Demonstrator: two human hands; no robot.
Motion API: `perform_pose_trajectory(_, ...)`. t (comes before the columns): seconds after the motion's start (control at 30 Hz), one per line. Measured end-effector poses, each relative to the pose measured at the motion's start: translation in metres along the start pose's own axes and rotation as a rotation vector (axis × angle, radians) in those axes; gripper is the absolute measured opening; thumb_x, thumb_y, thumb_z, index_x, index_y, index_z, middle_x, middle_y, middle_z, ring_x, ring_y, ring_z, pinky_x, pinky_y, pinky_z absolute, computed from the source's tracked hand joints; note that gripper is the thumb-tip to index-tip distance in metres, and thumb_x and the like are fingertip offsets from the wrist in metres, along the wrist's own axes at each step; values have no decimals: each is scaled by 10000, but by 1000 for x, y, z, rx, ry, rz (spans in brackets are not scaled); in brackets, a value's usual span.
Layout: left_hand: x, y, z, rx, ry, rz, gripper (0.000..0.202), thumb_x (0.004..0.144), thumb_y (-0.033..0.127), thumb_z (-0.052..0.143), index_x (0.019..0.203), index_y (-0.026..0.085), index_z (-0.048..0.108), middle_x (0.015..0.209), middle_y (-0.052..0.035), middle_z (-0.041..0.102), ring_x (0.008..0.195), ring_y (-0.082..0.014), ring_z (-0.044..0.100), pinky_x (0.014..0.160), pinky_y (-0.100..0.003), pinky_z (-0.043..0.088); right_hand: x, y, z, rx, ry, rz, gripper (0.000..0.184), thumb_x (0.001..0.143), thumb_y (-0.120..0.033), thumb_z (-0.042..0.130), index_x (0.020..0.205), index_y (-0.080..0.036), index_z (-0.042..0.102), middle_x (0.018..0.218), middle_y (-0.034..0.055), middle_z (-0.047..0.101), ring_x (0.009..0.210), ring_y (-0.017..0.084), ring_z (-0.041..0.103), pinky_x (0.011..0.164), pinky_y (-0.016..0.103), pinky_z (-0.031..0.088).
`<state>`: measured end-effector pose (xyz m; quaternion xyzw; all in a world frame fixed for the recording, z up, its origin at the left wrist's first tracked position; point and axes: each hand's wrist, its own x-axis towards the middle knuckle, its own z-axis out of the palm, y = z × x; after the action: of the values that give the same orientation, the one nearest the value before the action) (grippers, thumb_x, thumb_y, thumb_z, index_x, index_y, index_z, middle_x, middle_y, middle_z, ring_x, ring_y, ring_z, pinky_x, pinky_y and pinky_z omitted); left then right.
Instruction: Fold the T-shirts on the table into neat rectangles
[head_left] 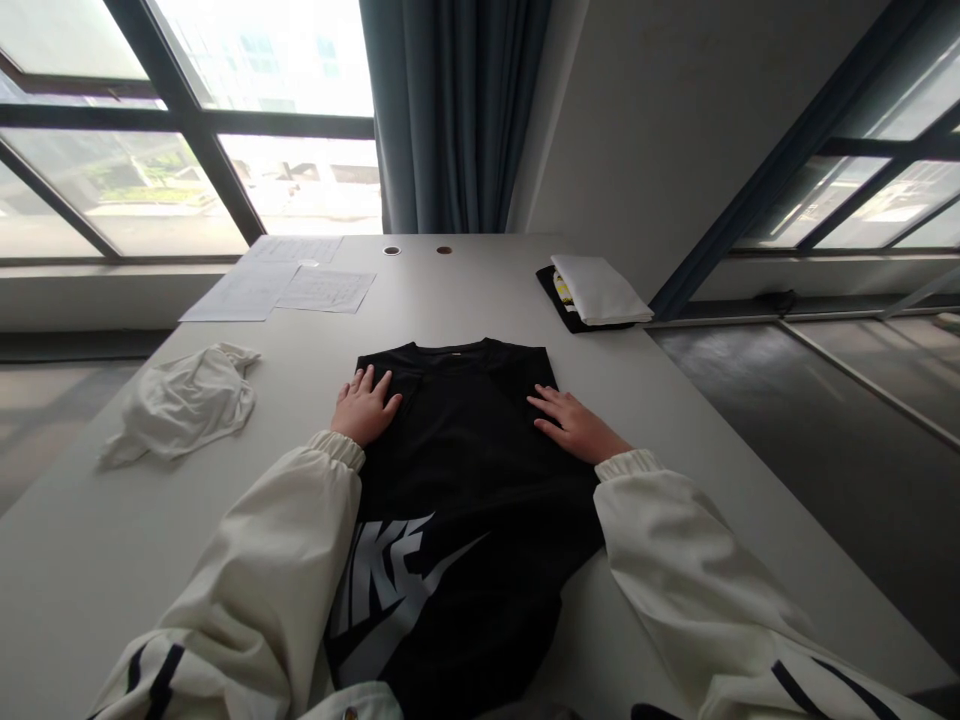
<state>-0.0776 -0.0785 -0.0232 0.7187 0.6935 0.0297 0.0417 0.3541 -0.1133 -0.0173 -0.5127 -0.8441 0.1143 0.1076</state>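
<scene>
Cream-sleeved left hand (365,408) and right hand (574,425), open flat and holding nothing, press the far corners of a black cotton T-shirt with white logo (465,470) on the pale grey surface (112,540). Uneven pushing could wrinkle or skew it. Crumpled white cloth (184,400) lies left of the shirt.

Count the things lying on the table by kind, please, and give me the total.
Black shirt: 1
White crumpled cloth: 1
Folded clothes pile: 1
Paper sheets: 3
Small round discs: 2
Total: 8
</scene>
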Motion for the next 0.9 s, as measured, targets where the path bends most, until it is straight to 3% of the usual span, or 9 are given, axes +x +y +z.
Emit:
perform_pose_trajectory(0.2, 1, -1, 2, 1, 11, 4, 689, 1067, 588, 370, 1673, 262, 357, 1766, -116, 237, 1634, -329, 207, 1300, -531, 225, 2, 15, 13, -101, -35, 150, 595, 1102, -546, 326, 1654, -334, 394, 1752, 75, 267, 1608, 362, 268, 1260, 687, 257)
perform_pose_trajectory(0.4, 1, -1, 3, -5, 14, 8, 698, 1064, 606, 361, 1672, 264, 359, 1764, -111, 241, 1635, -332, 202, 1298, -538, 228, 2, 13, 7, -82, -88, 120, 570, 1086, -551, 381, 1636, -401, 414, 1744, -6, 290, 1612, 410, 219, 1250, 738, 225)
perform_pose_trajectory(0.6, 1, 0, 2, -4, 6, -2, 696, 1065, 604, 356, 1677, 272, 348, 1770, -106, 223, 1638, -326, 191, 1304, -537, 218, 0, 14, 7, -36, -61, 73, 531, 1080, -536, 411, 1597, -431, 471, 1728, -17, 330, 1611, 422, 213, 1232, 780, 209)
perform_pose_trajectory(0.77, 0, 1, 0, -8, 7, -1, 691, 1065, 597, 356, 1676, 274, 350, 1768, -105, 231, 1640, -323, 187, 1305, -540, 217, 6, 27, 11, 57, 119, 75, 635, 1080, -561, 391, 1675, -346, 341, 1772, 30, 215, 1629, 357, 187, 1288, 640, 264)
perform_pose_trajectory(0.9, 2, 1, 0, -10, 7, -10, 692, 1066, 591, 352, 1681, 274, 336, 1771, -111, 217, 1641, -330, 178, 1307, -544, 204, 21, 50, 12, 81, 159, 119, 620, 1082, -553, 360, 1655, -321, 398, 1723, 35, 357, 1613, 346, 254, 1304, 598, 275)
